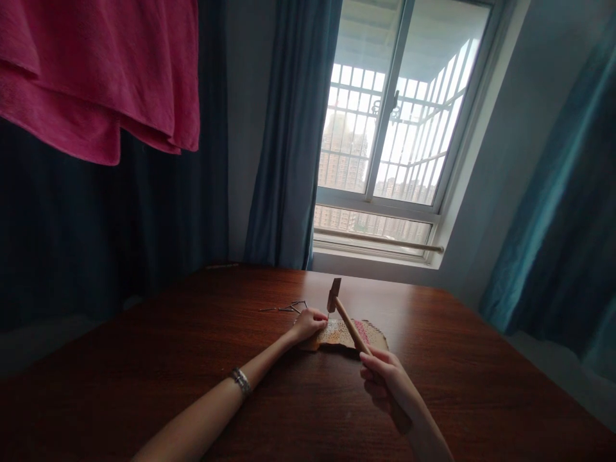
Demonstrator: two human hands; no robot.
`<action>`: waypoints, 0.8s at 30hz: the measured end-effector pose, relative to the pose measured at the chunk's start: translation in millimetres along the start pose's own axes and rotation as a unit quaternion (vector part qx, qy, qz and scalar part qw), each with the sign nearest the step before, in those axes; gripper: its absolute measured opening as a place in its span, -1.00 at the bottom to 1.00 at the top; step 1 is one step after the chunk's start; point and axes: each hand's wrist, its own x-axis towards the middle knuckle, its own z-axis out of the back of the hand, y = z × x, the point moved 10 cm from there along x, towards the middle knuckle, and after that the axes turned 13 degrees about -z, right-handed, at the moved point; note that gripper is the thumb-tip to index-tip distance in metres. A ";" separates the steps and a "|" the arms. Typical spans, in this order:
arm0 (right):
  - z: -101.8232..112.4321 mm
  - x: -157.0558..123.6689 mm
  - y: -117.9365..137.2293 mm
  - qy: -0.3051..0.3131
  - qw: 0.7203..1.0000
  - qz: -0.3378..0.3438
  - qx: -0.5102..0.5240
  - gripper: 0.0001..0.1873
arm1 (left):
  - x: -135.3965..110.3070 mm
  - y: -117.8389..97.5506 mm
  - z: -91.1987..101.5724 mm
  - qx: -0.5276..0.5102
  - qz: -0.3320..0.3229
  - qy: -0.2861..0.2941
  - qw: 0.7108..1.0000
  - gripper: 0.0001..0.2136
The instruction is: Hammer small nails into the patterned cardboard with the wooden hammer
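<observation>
Your right hand (pixel 387 377), at the lower centre-right of the frame, is closed around the handle of a light-brown wooden hammer (pixel 354 330), which slants up and to the left with its head highest. Your left hand (pixel 308 325), just below the centre, has its thumb and fingertips pinched together on a thin, dark upright pin (pixel 328 316) — the hammer's head is right above it, and you cannot tell whether the 2 touch.

Under the pin, at the lower centre, a flat tan piece with a ragged edge and dotted white, orange and pink patches (pixel 339 335) lies on the glossy reddish-brown wooden desk (pixel 298 410). Just beyond your left hand lie several thin, dark metal rods (pixel 291 307) — too small to count. A bright pink cloth (pixel 96 77) hangs in the upper left.
</observation>
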 end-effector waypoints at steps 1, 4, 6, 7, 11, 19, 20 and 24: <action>-0.3 0.2 0.4 0.002 1.000 0.001 0.001 -0.61 | -0.4 -1.5 0.3 0.001 0.002 0.002 1.000 -0.72; -0.4 1.0 -1.1 -0.004 1.000 -0.011 -0.002 -0.58 | -0.9 -4.9 1.1 0.001 0.003 0.004 1.000 -0.72; -0.4 0.8 -1.6 -0.006 1.000 -0.017 -0.004 -0.56 | -0.8 -5.2 1.4 -0.001 0.004 0.004 1.000 -0.72; -0.7 0.4 -1.0 -0.006 1.000 -0.016 -0.004 -0.56 | -0.7 -4.5 1.4 -0.002 0.005 0.003 1.000 -0.72; -0.8 -2.0 4.2 -0.006 1.000 0.004 0.011 -0.59 | 0.3 2.0 -1.1 -0.021 0.003 0.002 1.000 -0.72; 0.3 -1.4 7.2 -0.010 1.000 0.004 0.011 -0.62 | 2.8 14.6 -5.8 -0.068 0.007 -0.017 0.997 -0.65; 0.0 -1.6 7.4 -0.009 1.000 0.004 0.010 -0.62 | 2.9 14.9 -6.1 -0.067 0.007 -0.018 0.998 -0.65; -1.5 -1.4 4.9 -0.008 1.000 0.000 0.011 -0.60 | 2.9 14.6 -6.2 -0.061 -0.001 -0.020 0.998 -0.64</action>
